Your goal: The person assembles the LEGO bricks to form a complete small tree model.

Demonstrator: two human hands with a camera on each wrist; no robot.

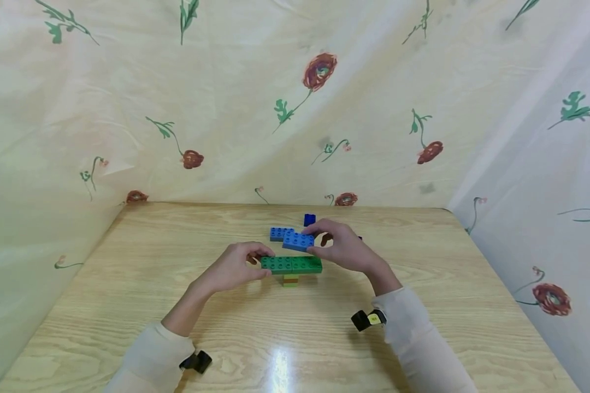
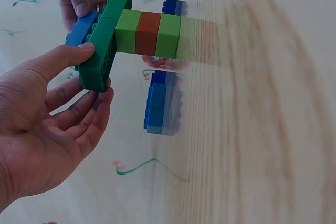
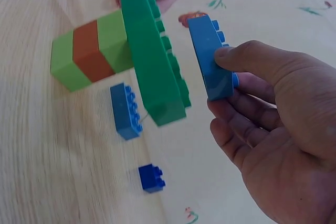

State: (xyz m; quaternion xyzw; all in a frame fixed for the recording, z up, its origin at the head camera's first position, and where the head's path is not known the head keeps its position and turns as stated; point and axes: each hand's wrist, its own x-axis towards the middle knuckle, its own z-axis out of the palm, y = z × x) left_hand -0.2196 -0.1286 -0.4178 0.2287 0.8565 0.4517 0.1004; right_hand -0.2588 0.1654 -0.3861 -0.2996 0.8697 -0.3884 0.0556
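Two green building bricks (image 1: 307, 266) lie end to end across the top of a short column (image 2: 147, 33) of light green and orange-brown bricks, which stands upright on the table. My left hand (image 1: 238, 267) pinches the left end of the green bricks, thumb on the near side and fingers beyond. In my right hand (image 1: 341, 245) a blue brick (image 3: 210, 59) is held between thumb and fingers. This brick is apart from the green ones, just above and behind them, its studs facing up. The right wrist view shows a gap between the two.
Behind the column, another blue brick (image 1: 277, 234) rests on the wooden table (image 1: 255, 338). A small dark blue brick (image 1: 309, 220) stands farther back. Something dark, too small to identify, shows just past my right hand. Flower-patterned cloth (image 1: 226, 109) rises behind the table and at its sides.
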